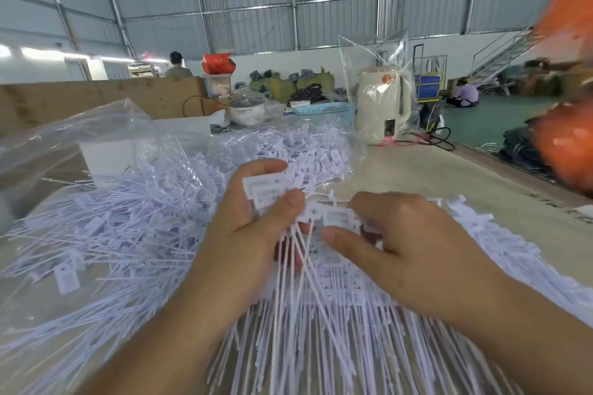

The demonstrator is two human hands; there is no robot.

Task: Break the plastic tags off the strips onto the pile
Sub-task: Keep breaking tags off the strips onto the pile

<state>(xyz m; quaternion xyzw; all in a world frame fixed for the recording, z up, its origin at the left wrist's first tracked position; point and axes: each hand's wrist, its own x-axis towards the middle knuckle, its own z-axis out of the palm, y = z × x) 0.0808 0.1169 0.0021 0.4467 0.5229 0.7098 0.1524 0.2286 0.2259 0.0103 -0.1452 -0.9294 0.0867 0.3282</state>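
While left hand (253,228) grips tags (264,191) | right hand (401,247) pinches strip (340,218)

A pale beige surface (449,170) carries everything. Loose white tags (106,234) heap on it left of the grip, partly inside clear plastic bags (80,138). Unbroken strips (321,330) lie below the grip. Beyond it stands a cream kettle (383,106), near a blue basket (324,111).
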